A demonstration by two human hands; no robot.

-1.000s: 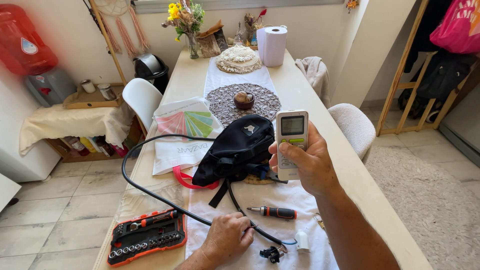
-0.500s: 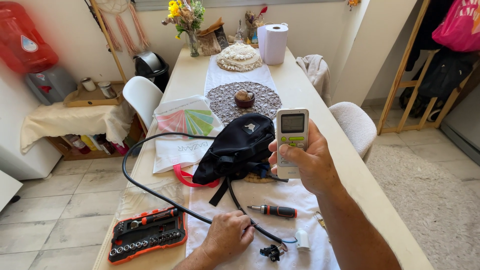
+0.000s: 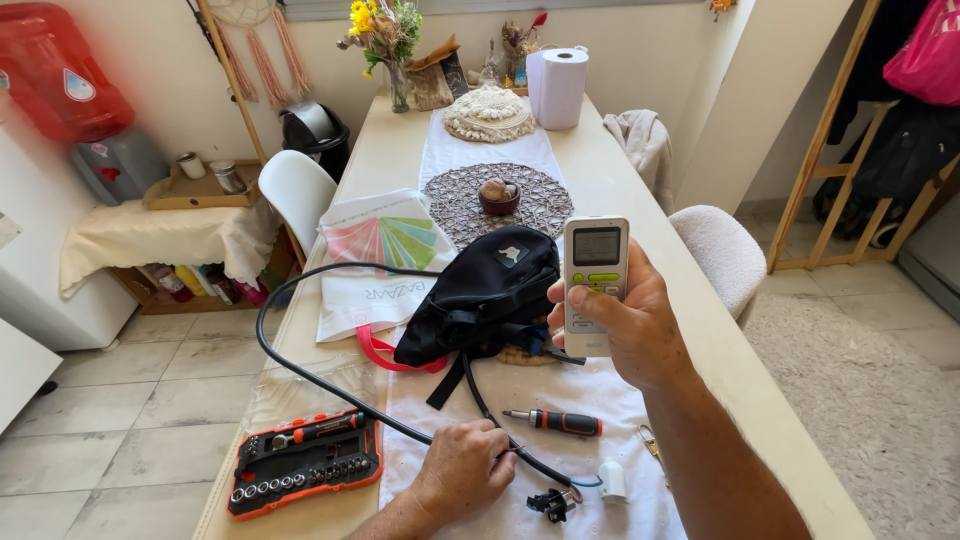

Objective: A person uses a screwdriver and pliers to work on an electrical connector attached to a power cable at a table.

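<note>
- Long table [image 3: 640, 190]: runs away from both hands and bears everything.
- Black bag [image 3: 480, 295]: just beyond the hands, between them; its zip looks shut.
- Black cable [image 3: 300, 370]: loops out to the left of the left hand [image 3: 462, 470], which is closed on it near its plug end.
- Socket set [image 3: 303, 462]: left of that hand, case open, bits seated.
- Remote control [image 3: 594, 285]: upright in the gripping right hand [image 3: 625, 325], thumb on its buttons, casing whole.
- Screwdriver [image 3: 555, 421]: lies untouched between the hands.

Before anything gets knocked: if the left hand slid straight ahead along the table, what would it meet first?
Probably the black cable beside its fingers, then the black pouch; depth is unclear.
</note>
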